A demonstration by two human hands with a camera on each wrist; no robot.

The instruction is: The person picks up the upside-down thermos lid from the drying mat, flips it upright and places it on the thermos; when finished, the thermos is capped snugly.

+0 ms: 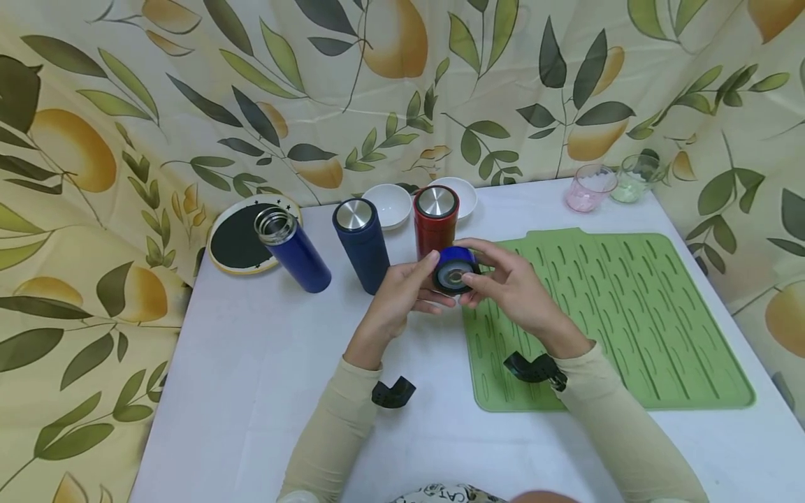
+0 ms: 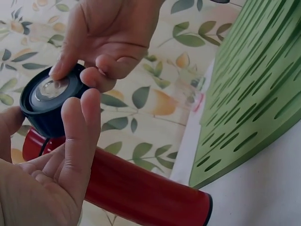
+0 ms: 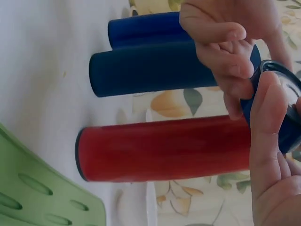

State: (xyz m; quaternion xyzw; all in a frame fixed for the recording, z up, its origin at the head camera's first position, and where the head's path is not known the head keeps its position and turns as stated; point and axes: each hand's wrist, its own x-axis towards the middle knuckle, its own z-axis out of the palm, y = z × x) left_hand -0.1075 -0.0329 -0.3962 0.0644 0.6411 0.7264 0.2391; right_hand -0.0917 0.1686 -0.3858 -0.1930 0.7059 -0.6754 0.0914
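Both hands hold a blue bottle lid in front of the red bottle, its hollow underside turned up toward the head camera. My left hand supports it from the left, thumb and fingers at its side. The right hand pinches the lid from the right, its thumb pressed on the inner disc, as the left wrist view shows. Behind the hands stands the red bottle with a steel-topped lid. A dark blue bottle, also lidded, stands left of it. Farther left is a bright blue bottle with its mouth uncovered.
A green ribbed drying mat covers the table's right part. Two white bowls sit behind the bottles. Pink and green glass cups stand at the back right. A round dark board lies at the back left.
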